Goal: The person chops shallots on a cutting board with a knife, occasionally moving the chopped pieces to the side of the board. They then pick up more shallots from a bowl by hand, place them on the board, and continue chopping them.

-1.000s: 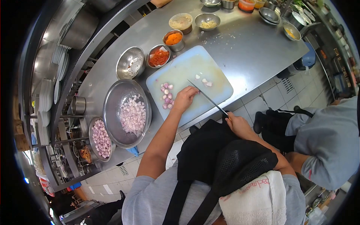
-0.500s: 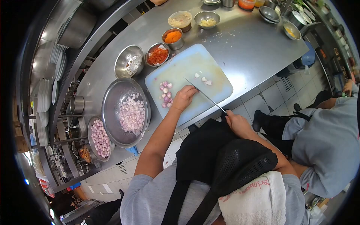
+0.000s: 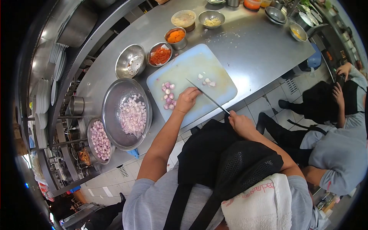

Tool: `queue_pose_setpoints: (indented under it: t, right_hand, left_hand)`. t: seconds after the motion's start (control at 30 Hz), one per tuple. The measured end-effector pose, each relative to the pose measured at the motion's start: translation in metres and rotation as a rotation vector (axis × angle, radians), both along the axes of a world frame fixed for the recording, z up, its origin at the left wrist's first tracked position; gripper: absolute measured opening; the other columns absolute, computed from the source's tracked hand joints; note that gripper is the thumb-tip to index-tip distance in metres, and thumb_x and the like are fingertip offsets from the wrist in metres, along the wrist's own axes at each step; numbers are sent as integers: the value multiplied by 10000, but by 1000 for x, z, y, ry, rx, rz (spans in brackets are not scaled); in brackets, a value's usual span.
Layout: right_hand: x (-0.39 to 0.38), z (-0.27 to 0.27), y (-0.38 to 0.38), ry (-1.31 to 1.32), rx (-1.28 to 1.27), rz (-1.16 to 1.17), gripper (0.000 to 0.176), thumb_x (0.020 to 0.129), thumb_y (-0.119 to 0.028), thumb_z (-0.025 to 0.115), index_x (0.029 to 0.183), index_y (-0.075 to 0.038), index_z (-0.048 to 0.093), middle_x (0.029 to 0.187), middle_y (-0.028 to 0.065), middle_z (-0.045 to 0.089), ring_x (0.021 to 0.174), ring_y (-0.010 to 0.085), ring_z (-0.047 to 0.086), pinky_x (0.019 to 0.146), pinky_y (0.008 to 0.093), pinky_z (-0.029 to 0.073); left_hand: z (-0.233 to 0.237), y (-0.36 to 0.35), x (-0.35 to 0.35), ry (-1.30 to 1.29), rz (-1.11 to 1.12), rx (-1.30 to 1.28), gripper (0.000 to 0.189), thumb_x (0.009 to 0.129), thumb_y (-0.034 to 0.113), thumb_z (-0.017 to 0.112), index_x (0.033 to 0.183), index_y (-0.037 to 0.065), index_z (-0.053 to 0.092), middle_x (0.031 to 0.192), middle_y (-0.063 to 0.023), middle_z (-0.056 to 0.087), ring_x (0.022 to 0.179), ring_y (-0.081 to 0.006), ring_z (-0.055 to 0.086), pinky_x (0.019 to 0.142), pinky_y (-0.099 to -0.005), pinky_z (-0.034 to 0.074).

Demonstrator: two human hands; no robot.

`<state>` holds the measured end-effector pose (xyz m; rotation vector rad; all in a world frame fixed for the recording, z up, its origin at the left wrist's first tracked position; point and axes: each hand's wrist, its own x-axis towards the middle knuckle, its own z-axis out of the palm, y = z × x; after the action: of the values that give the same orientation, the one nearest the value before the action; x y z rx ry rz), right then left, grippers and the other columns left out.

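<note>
A long knife (image 3: 211, 98) lies slantwise over the pale cutting board (image 3: 218, 69), its handle in my right hand (image 3: 242, 123). My left hand (image 3: 187, 99) is closed at the blade, fingers bent together on the board; what they pinch, if anything, is hidden. To its left sits a group of peeled shallots (image 3: 168, 96) on the board. Several small white and pinkish pieces (image 3: 207, 81) lie beyond the blade. Left of the board, a large metal bowl (image 3: 109, 99) holds chopped shallots (image 3: 133, 117).
A bowl of whole shallots (image 3: 100, 141) stands at the far left. Behind the board are bowls of orange shreds (image 3: 160, 56), orange pieces (image 3: 176, 36) and minced food (image 3: 212, 22). Two people (image 3: 337, 153) in grey shirts are at the right, near the steel table (image 3: 264, 46).
At the right, another person with both hands raised in front has come into fuller view, and the nearer person has shifted. My hands and the knife look nearly unchanged.
</note>
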<state>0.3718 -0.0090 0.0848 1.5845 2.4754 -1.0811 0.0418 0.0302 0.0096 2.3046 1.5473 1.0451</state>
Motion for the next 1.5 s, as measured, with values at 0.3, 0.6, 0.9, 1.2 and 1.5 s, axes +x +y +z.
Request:
queue_pose_setpoints:
  t: [0.3, 0.6, 0.9, 1.2, 1.5]
  right_hand:
    - [7, -10, 3, 22, -10, 15, 227, 1121, -286, 531, 1168, -65, 552, 902, 283, 739, 874, 551, 705, 790, 661, 543]
    - [7, -10, 7, 31, -47, 24, 241, 1112, -300, 546, 1170, -67, 561, 909, 282, 740, 884, 557, 702, 812, 663, 540]
    - [0, -11, 17, 67, -37, 36, 263, 1112, -317, 550, 1196, -70, 588, 942, 287, 745, 927, 550, 707, 835, 658, 545]
    - [10, -4, 7, 77, -74, 22, 264, 1116, -324, 550, 1196, -75, 590, 949, 298, 738, 952, 566, 697, 841, 667, 536]
    - [-5, -14, 26, 87, -14, 33, 264, 1102, -319, 584, 1238, -93, 604, 950, 286, 747, 917, 556, 709, 842, 672, 540]
  left_hand:
    - [-4, -2, 2, -16, 18, -19, 226, 851, -50, 752, 1019, 100, 780, 1097, -64, 755, 1003, -288, 747, 842, -414, 646]
    - [-5, -7, 1, -8, 46, 12, 206, 858, -31, 762, 1019, 97, 781, 1088, -66, 757, 989, -291, 752, 835, -416, 650]
    - [-6, -5, 2, -13, 41, 25, 222, 848, -35, 772, 1023, 102, 780, 1092, -74, 757, 987, -303, 754, 839, -418, 652]
    - [-10, -8, 2, -43, 53, 33, 202, 853, -23, 781, 1018, 93, 776, 1091, -75, 759, 975, -301, 754, 824, -414, 649]
    - [-3, -16, 5, -5, 85, 37, 190, 863, -28, 769, 1013, 89, 771, 1075, -76, 747, 989, -308, 741, 828, -421, 635]
